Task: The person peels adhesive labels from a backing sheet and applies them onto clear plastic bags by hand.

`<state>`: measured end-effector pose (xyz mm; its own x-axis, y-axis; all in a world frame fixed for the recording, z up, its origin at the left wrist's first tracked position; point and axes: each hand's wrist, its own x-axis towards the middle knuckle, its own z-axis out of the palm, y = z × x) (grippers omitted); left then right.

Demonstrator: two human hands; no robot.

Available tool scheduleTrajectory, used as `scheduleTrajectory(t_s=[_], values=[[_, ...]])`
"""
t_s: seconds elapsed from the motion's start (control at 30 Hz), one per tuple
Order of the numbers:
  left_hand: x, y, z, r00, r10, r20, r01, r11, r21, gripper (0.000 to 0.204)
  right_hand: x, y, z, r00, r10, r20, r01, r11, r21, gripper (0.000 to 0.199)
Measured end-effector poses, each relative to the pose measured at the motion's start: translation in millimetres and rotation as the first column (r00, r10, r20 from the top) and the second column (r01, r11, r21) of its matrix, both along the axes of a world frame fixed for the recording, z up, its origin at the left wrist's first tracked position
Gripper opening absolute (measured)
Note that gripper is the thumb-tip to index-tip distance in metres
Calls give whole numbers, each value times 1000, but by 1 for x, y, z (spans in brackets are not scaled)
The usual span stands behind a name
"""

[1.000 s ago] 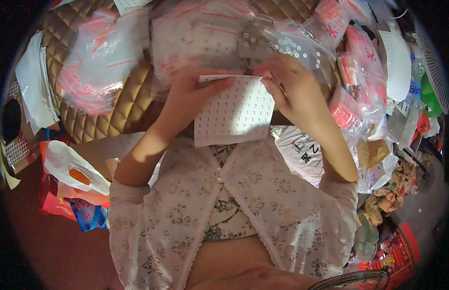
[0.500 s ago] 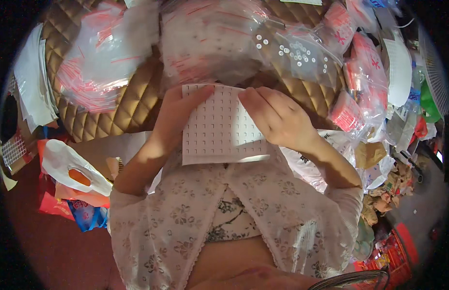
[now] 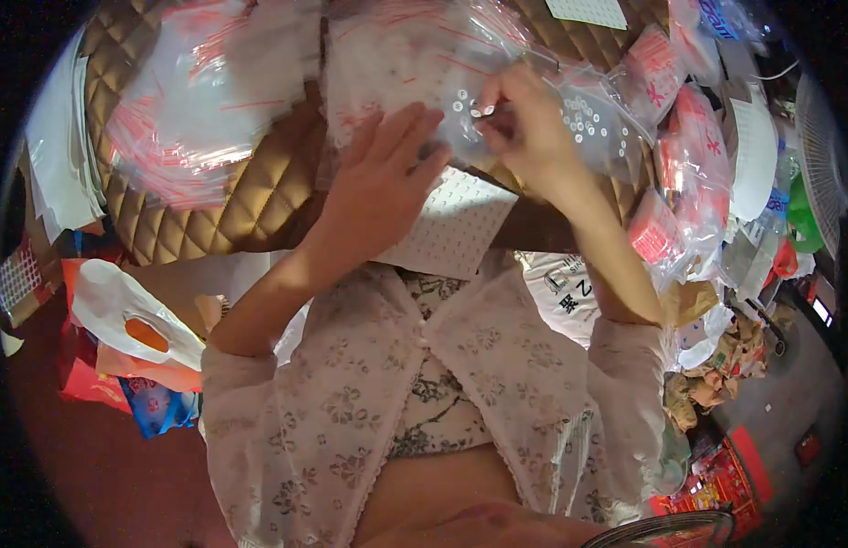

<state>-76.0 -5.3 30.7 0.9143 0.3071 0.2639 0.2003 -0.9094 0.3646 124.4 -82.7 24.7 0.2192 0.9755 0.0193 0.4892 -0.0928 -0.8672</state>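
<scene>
My right hand point(image 3: 531, 132) is closed in a pinch, its fingertips on a small round white bead point(image 3: 489, 110) with a dark mark. A few more such beads lie beside the fingertips on the clear plastic. My left hand point(image 3: 385, 178) lies open, fingers stretched over the near edge of the pile of clear zip bags point(image 3: 387, 59). Partly under that hand, a white card point(image 3: 460, 224) with rows of small dark marks sits tilted at the table's near edge. Right of my right hand, several more beads point(image 3: 584, 119) are scattered on a clear bag.
Another heap of clear bags with red strips point(image 3: 173, 137) covers the left of the brown quilted surface point(image 3: 269, 187). Packed pink-and-clear bundles point(image 3: 698, 137) stand at the right. A white card point(image 3: 588, 11) lies at the far edge. A white handled bag point(image 3: 136, 310) is at lower left.
Both hands have let go of the white card, which now lies turned and lower. My right hand has reached forward to the beads; my left has moved onto the bag pile.
</scene>
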Motion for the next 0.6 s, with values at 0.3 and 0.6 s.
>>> scheduleTrajectory(t_s=[0.3, 0.6], values=[[43, -16, -17, 998, -55, -32, 54, 997, -52, 29, 54, 21, 12, 912, 32, 408, 5, 996, -90, 47], [60, -17, -14, 994, 4, -111, -6, 1000, -19, 33, 72, 24, 25, 934, 137, 330, -72, 976, -204, 37]])
